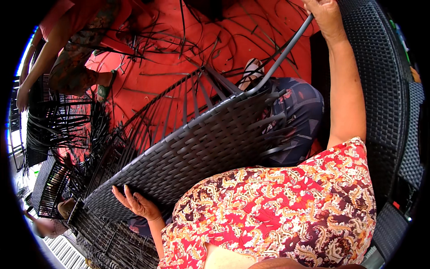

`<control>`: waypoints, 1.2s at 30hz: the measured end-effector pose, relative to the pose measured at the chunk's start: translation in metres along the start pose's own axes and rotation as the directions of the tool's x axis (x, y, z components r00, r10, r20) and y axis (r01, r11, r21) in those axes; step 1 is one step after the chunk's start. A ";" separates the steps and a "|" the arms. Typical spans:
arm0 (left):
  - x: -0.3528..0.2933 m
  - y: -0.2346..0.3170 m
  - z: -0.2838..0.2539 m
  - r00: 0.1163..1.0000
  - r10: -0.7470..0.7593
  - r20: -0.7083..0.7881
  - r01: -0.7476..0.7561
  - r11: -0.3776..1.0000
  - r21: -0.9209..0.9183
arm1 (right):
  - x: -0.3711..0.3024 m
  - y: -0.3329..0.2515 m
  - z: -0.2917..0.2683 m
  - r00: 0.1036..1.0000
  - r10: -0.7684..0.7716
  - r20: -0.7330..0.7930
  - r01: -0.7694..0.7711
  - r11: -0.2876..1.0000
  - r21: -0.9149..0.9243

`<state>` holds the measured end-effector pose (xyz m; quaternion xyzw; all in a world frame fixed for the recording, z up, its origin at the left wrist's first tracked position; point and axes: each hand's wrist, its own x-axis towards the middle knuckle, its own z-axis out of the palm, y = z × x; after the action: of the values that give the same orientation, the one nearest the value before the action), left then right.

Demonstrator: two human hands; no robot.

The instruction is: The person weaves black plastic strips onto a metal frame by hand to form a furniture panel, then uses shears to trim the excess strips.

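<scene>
A dark woven strip panel (179, 157) lies slantwise across my lap, its upper edge wrapped over a frame bar. Loose flat strips (190, 96) run out beyond that edge, and more ends stick out by my knee. My left hand (138, 205) rests against the panel's lower left part, fingers stretched out and apart. At the upper right, my raised right hand (324, 15) is closed round the end of a bare grey metal tube (286, 53). This tube bends and joins the panel's edge near my knee.
Cut black strips (219, 40) are scattered over the red floor (264, 18). Finished dark woven furniture (376, 85) stands close on my right. At the left, another person's arm (45, 60) reaches toward a part-woven piece (58, 130). Woven pieces (116, 242) are piled at the lower left.
</scene>
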<state>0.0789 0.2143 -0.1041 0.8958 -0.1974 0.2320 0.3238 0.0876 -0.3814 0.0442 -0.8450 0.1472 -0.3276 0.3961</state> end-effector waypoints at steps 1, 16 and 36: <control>0.001 0.000 0.001 1.000 0.000 0.003 0.000 1.000 -0.007 | 0.006 -0.002 -0.004 0.998 -0.055 -0.023 0.053 0.995 -0.084; 0.036 0.002 0.022 0.997 0.072 -0.042 -0.066 0.990 0.127 | 0.081 -0.017 -0.011 0.921 -0.389 0.011 0.340 0.793 -0.505; 0.196 -0.107 0.090 0.994 0.057 0.090 -0.064 0.995 0.077 | -0.012 0.055 0.057 0.992 0.030 0.122 -0.036 0.998 0.051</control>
<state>0.3183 0.1907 -0.1111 0.9109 -0.2292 0.2098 0.2714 0.1174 -0.3775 -0.0304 -0.8499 0.1281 -0.2730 0.4322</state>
